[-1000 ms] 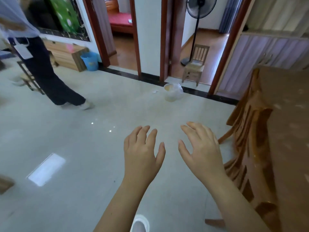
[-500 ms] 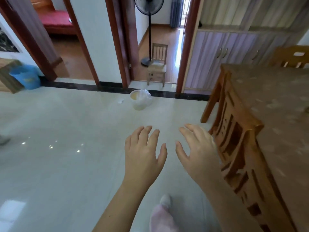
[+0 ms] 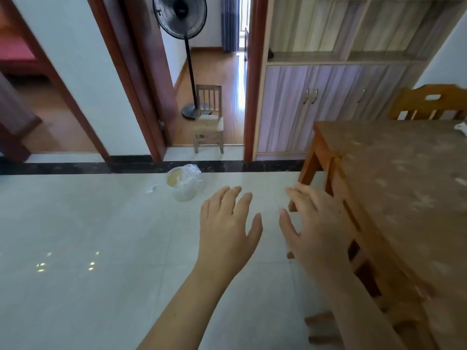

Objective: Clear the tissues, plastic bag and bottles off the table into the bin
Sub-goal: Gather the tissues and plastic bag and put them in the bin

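Two bare hands, left hand (image 3: 227,231) and right hand (image 3: 313,228), hover palm-down with fingers spread and empty over pale floor, the bag-lined bin (image 3: 184,183) at eleven o'clock, the wooden desk (image 3: 404,188) at three o'clock, white tissue (image 3: 461,128) at its far edge.

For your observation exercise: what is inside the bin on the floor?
The bin holds a clear plastic liner, with something pale yellowish showing at its mouth. What lies deeper is hidden by the crumpled plastic and blur.

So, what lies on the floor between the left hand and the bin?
Nothing: in the head view, only bare pale floor tiles separate the left hand from the plastic-lined bin.
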A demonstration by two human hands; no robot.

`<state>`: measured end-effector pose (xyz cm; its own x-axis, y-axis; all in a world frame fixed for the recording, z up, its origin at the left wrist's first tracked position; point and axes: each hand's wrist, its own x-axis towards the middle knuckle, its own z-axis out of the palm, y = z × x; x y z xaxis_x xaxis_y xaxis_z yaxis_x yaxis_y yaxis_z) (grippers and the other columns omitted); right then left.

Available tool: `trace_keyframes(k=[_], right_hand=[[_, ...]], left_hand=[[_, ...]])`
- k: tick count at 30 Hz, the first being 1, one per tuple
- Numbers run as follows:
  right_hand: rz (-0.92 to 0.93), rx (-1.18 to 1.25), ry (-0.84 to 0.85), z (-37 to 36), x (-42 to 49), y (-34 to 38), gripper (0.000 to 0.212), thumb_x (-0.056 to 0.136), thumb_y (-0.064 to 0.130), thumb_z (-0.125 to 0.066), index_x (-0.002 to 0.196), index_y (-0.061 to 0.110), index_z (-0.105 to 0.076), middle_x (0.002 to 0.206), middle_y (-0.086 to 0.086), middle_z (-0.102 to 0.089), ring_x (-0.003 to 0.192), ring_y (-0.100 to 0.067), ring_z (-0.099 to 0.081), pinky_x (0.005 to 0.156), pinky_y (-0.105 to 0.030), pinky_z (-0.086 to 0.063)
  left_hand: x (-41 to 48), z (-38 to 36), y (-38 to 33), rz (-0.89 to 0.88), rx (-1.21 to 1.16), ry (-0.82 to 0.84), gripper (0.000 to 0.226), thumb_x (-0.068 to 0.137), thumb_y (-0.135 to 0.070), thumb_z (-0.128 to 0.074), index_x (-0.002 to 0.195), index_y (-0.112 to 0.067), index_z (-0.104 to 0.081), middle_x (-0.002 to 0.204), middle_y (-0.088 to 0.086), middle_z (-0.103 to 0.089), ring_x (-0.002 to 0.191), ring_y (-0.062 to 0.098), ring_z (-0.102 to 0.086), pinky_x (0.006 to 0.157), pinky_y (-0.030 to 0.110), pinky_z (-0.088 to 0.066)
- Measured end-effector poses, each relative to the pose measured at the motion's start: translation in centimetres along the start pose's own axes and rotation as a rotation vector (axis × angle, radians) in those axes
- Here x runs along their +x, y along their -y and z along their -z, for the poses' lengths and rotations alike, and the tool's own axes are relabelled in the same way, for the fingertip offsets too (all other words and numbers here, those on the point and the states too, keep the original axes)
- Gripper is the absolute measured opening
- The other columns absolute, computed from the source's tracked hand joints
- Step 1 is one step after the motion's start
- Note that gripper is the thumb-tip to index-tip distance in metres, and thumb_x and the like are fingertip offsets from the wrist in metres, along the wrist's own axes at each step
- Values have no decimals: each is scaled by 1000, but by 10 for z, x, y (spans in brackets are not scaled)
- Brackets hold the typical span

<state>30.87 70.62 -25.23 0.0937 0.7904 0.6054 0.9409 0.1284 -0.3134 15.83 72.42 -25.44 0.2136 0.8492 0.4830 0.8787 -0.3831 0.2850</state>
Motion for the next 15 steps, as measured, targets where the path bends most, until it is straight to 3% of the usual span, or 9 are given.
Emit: trace_keyframes(k=[8, 15], right_hand=[[-70, -24, 36, -98, 99, -10, 44, 85, 37, -44, 109, 5, -63, 105, -15, -68, 96, -30, -62, 82, -51, -52], [-113, -137, 0, -182, 211, 2, 44, 83, 37, -44, 109, 6, -63, 110, -15, -66, 102, -31, -61, 89, -42, -44]], left_hand=[[124, -66, 72, -28, -78, 33, 41, 83, -39, -45, 108, -12, -64, 113, 9, -66, 109, 31, -59, 90, 45, -45], [245, -102, 152, -106, -122, 30, 44, 83, -39, -42, 110, -10, -63, 114, 10, -65, 112, 32, -57, 94, 45, -42]])
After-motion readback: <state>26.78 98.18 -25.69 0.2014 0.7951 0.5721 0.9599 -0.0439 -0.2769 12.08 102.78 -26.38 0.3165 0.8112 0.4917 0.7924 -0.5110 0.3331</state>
